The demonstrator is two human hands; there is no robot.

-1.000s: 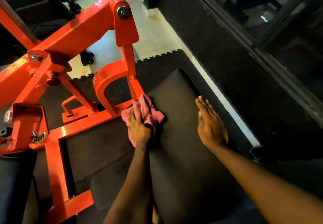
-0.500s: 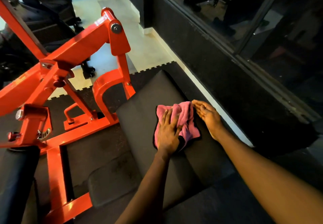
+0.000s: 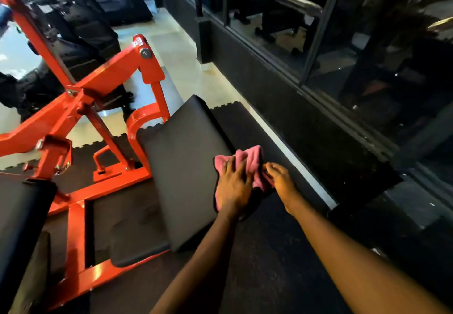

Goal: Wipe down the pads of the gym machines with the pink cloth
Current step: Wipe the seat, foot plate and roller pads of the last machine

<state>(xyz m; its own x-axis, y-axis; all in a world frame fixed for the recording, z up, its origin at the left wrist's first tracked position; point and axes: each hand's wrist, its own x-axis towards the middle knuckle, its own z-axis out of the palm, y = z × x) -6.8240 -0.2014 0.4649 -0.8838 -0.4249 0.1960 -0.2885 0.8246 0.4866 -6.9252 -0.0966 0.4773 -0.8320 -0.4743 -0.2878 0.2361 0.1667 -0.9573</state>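
Mid-wipe on the black pad (image 3: 186,166): left hand (image 3: 232,186) spread flat on the pink cloth (image 3: 247,164) at the pad's right edge, right hand (image 3: 282,181) pinching its corner, so next probably sweep it back leftward over the unwiped part.

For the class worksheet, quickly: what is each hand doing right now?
Left hand: open, fingers spread, pressing flat on the pink cloth at the pad's right edge.
Right hand: fingers curled, pinching the cloth's right side.
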